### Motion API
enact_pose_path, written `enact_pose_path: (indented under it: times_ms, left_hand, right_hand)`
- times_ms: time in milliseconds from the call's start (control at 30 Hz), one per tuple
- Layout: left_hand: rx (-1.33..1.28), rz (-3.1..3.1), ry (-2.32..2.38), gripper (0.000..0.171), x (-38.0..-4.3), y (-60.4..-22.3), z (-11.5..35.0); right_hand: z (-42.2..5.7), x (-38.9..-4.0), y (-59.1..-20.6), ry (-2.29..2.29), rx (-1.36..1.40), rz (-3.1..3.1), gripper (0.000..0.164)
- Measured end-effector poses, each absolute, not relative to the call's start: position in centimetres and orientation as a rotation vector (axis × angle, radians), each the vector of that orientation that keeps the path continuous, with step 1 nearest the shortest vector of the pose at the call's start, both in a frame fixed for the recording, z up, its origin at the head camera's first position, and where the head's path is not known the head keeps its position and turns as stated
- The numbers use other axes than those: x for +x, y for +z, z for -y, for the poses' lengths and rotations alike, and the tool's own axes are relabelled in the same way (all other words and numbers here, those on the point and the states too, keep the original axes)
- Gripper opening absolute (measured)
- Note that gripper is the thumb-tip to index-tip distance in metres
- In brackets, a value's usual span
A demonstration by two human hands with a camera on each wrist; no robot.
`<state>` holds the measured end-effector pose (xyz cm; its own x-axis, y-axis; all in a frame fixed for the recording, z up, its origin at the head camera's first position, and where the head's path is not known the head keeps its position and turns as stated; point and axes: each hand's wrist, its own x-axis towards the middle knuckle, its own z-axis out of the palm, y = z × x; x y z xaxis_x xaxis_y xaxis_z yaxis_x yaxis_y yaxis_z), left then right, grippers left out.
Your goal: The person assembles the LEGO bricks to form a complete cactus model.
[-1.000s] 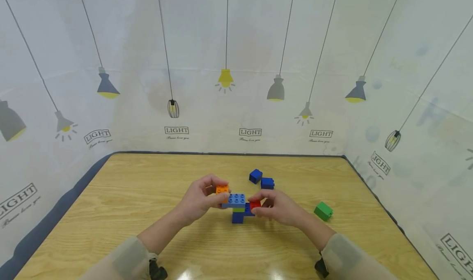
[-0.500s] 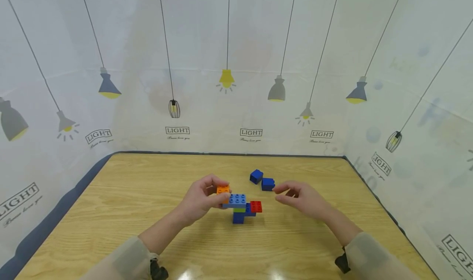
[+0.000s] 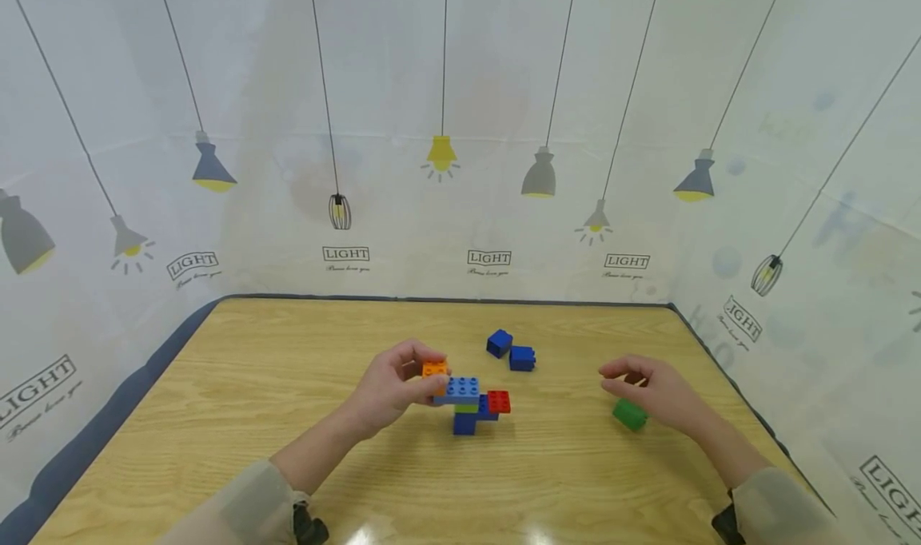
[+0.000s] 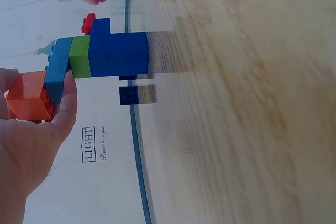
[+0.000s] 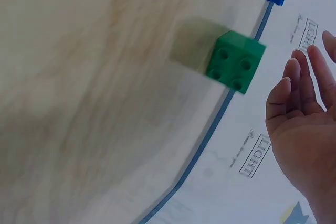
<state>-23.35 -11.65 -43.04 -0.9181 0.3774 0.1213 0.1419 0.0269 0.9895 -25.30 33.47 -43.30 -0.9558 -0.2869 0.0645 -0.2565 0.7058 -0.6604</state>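
My left hand (image 3: 388,387) grips the orange brick (image 3: 434,367) at the left end of a small brick build, thumb along the light blue brick (image 3: 462,389). Under that come a lime green brick (image 4: 80,56) and dark blue bricks (image 4: 128,53); the lowest stands on the table. A red brick (image 3: 499,402) sits on the dark blue piece jutting out to the right. Over on the right, my right hand (image 3: 662,391) hovers just above and beside a loose green brick (image 5: 235,61), fingers loosely bent and holding nothing. In the right wrist view the hand is apart from that brick.
Two loose dark blue bricks (image 3: 511,351) lie behind the build, towards the back of the wooden table (image 3: 288,337). A pale cloth printed with lamps (image 3: 403,217) surrounds the table at the back and both sides.
My right hand has let go of the red brick and moved right to the green brick, which it hid from view half a second ago. The left hand keeps its hold in place.
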Motion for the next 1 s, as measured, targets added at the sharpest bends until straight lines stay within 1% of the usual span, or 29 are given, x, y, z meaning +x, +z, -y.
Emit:
enact_pose_path:
  times_ms: [233,467,600,867,1000]
  left_hand:
    - [0.535,-2.104,2.013,0.03,-23.4,-43.1,11.7]
    - [0.519,-2.094,2.011,0.031,-23.4,-43.1,11.6]
    - [0.531,-2.099,2.011,0.031,-23.4,-43.1,11.6]
    - [0.538,-2.092,2.02,0.031,-23.4,-43.1,11.7]
    - [0.55,-2.089,2.017,0.032,-23.4,-43.1,11.7]
  right_hand:
    - [-35.7,-24.7,-44.0,-1.085,-0.363,-2.859,0.037]
    - [-36.8,-24.2,-44.7,-1.088,-0.312,-2.791,0.047]
    - [-37.3,-24.3,-45.3,-1.08,-0.261,-2.745,0.05]
    - [-37.7,-24.7,-46.0,-1.017,-0.303,-2.723,0.059]
    - [-37.5,-24.8,-46.2,-1.018,-0.313,-2.717,0.059]
